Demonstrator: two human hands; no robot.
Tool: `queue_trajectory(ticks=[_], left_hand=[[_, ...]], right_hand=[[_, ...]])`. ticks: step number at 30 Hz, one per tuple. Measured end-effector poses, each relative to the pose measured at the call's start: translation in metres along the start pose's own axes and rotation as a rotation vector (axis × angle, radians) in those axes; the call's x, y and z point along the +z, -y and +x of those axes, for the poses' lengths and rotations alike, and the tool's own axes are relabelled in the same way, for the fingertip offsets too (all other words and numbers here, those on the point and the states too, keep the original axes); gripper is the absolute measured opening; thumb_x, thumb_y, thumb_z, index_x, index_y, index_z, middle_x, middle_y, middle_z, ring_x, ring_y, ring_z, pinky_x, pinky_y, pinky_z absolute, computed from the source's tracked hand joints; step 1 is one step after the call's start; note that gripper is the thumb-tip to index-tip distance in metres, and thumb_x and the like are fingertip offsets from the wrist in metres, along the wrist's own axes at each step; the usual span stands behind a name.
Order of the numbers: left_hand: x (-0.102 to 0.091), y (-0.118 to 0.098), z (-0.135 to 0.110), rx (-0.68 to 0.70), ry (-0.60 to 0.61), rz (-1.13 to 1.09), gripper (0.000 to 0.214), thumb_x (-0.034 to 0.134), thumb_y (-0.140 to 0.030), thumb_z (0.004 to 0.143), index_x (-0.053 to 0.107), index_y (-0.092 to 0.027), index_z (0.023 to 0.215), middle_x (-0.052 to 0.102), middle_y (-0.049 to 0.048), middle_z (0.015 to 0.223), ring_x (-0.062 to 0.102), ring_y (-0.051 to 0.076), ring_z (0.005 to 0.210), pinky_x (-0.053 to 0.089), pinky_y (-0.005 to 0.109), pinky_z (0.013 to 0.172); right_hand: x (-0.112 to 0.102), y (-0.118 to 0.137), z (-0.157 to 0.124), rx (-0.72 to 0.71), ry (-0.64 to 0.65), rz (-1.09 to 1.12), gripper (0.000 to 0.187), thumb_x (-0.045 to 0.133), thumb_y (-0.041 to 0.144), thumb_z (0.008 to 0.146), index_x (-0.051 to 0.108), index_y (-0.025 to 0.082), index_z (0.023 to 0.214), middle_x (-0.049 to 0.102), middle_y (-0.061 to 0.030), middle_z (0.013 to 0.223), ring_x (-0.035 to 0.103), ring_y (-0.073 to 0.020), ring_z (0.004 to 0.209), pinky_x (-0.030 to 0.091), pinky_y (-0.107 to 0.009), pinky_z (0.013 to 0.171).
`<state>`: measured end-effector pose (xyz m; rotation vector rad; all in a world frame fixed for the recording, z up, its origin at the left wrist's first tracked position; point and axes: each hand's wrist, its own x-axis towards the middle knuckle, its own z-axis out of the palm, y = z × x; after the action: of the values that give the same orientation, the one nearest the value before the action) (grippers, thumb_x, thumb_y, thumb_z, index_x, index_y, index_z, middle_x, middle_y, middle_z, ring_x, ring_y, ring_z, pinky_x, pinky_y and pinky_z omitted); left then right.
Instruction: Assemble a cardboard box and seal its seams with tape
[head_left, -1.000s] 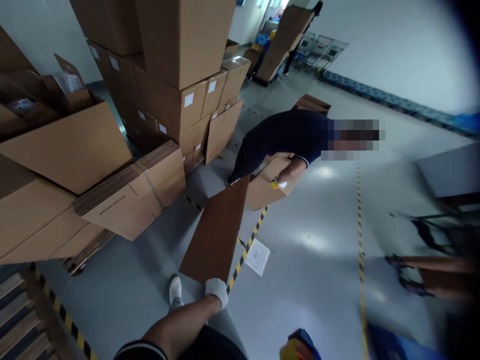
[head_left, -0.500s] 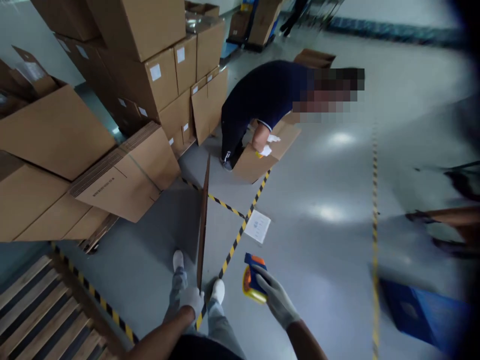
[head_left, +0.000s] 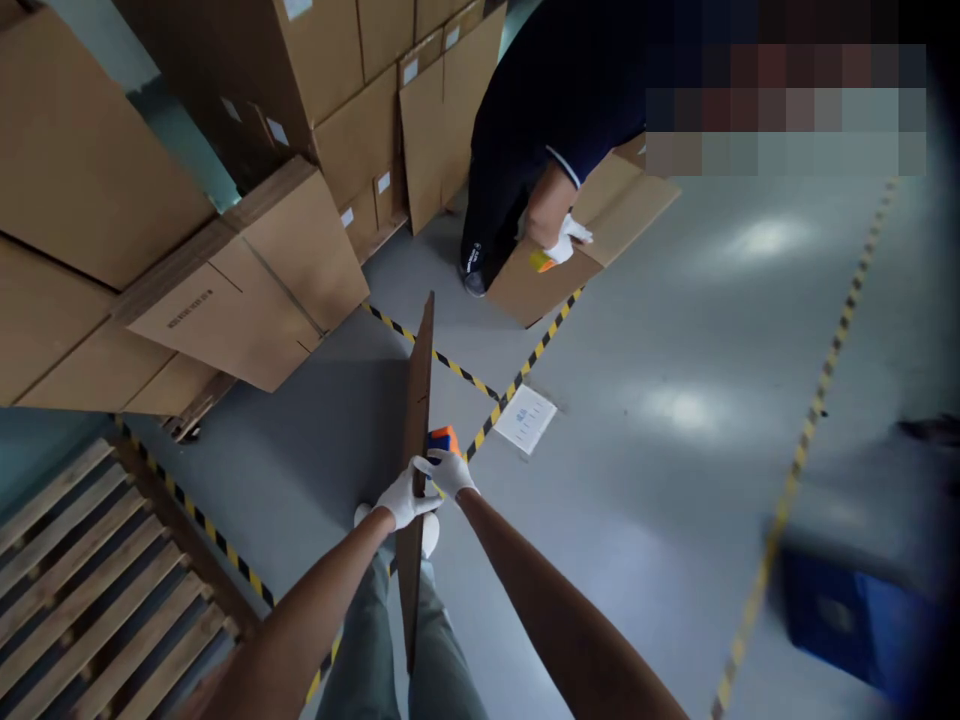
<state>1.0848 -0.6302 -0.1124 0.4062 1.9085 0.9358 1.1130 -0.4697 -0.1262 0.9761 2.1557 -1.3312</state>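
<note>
A flattened brown cardboard box (head_left: 417, 400) stands on edge in front of me, seen almost edge-on. My left hand (head_left: 402, 497), in a white glove, is closed on its edge at mid height. My right hand (head_left: 448, 472), also gloved, presses against the same edge from the right and holds an orange and blue tape dispenser (head_left: 442, 439) against the cardboard. My legs and one white shoe show below the box.
Stacked and flattened cartons (head_left: 247, 290) fill the left. A wooden pallet (head_left: 82, 580) lies at lower left. Another person (head_left: 540, 130) in dark clothes bends over a carton (head_left: 600, 225) ahead. A paper sheet (head_left: 526, 418) lies by yellow-black floor tape. A blue crate (head_left: 847, 620) sits at right.
The flat box turned edge-on and was raised. My right hand came in with the tape dispenser and met the left on the cardboard edge. The view dipped down and nearer the other person.
</note>
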Motion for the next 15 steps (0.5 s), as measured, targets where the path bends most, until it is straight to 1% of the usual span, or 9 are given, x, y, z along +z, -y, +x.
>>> queue_trajectory(ticks=[1,3,5,7,9,12,13,14,15], left_hand=[[0.001,0.003,0.005,0.026,-0.002,-0.036,0.091,0.081,-0.049,0.072,0.041,-0.020,0.148,0.056,0.0171,0.145,0.052,0.031,0.136,0.038,0.042,0.117],[0.002,0.008,0.005,0.036,-0.032,-0.106,0.095,0.082,-0.049,0.071,0.037,-0.019,0.150,0.054,0.0173,0.148,0.049,0.030,0.139,0.037,0.040,0.118],[0.004,0.011,-0.003,-0.016,-0.084,-0.118,0.098,0.079,-0.051,0.074,0.033,-0.018,0.154,0.052,0.0185,0.151,0.046,0.031,0.142,0.036,0.040,0.119],[0.008,0.008,-0.009,-0.103,-0.097,-0.047,0.091,0.072,-0.055,0.080,0.034,-0.019,0.154,0.056,0.0187,0.147,0.049,0.033,0.139,0.038,0.041,0.116],[0.017,-0.001,-0.010,-0.201,-0.080,0.064,0.080,0.060,-0.056,0.088,0.036,-0.018,0.154,0.062,0.0199,0.140,0.056,0.035,0.133,0.042,0.043,0.111],[0.030,-0.014,-0.004,-0.291,-0.087,0.153,0.070,0.054,-0.049,0.092,0.041,-0.014,0.151,0.065,0.0238,0.134,0.062,0.035,0.125,0.046,0.042,0.105],[0.029,-0.015,-0.004,-0.306,-0.103,0.173,0.067,0.054,-0.047,0.092,0.044,-0.014,0.149,0.065,0.0237,0.133,0.062,0.034,0.124,0.047,0.040,0.104],[0.023,-0.014,-0.006,-0.319,-0.124,0.193,0.063,0.054,-0.045,0.092,0.047,-0.015,0.147,0.066,0.0233,0.131,0.063,0.033,0.124,0.047,0.038,0.103],[0.013,-0.012,-0.010,-0.332,-0.144,0.216,0.059,0.053,-0.042,0.093,0.049,-0.015,0.145,0.067,0.0231,0.129,0.064,0.033,0.122,0.048,0.038,0.102]], right_hand=[[-0.003,-0.005,-0.001,0.010,0.006,-0.015,0.056,0.071,0.063,0.076,0.075,0.023,0.116,0.075,-0.0078,0.104,0.067,-0.0236,0.104,0.050,-0.032,0.093],[-0.013,-0.016,-0.006,0.033,0.002,-0.045,0.057,0.069,0.062,0.078,0.073,0.023,0.120,0.075,-0.0065,0.107,0.068,-0.0220,0.106,0.050,-0.029,0.093],[-0.025,-0.023,-0.010,0.055,-0.010,-0.084,0.052,0.068,0.056,0.080,0.073,0.023,0.120,0.075,-0.0050,0.105,0.068,-0.0206,0.103,0.051,-0.028,0.090],[-0.036,-0.025,-0.006,0.071,-0.032,-0.142,0.039,0.069,0.044,0.080,0.075,0.023,0.113,0.075,-0.0048,0.098,0.069,-0.0210,0.094,0.051,-0.028,0.083],[-0.043,-0.019,0.007,0.092,-0.090,-0.202,0.033,0.064,0.033,0.081,0.074,0.020,0.110,0.075,-0.0077,0.096,0.068,-0.0232,0.091,0.050,-0.031,0.078],[-0.048,0.000,0.035,0.120,-0.199,-0.263,0.041,0.051,0.030,0.088,0.068,0.015,0.123,0.072,-0.0159,0.111,0.067,-0.0273,0.097,0.048,-0.034,0.077],[-0.050,0.006,0.042,0.111,-0.217,-0.277,0.043,0.047,0.031,0.091,0.065,0.014,0.127,0.071,-0.0174,0.115,0.066,-0.0278,0.099,0.048,-0.034,0.078],[-0.053,0.009,0.045,0.088,-0.218,-0.292,0.044,0.046,0.033,0.093,0.064,0.013,0.129,0.070,-0.0176,0.116,0.066,-0.0276,0.100,0.048,-0.034,0.079],[-0.057,0.010,0.044,0.054,-0.206,-0.308,0.044,0.046,0.034,0.093,0.063,0.014,0.129,0.071,-0.0165,0.115,0.066,-0.0268,0.100,0.048,-0.033,0.080]])
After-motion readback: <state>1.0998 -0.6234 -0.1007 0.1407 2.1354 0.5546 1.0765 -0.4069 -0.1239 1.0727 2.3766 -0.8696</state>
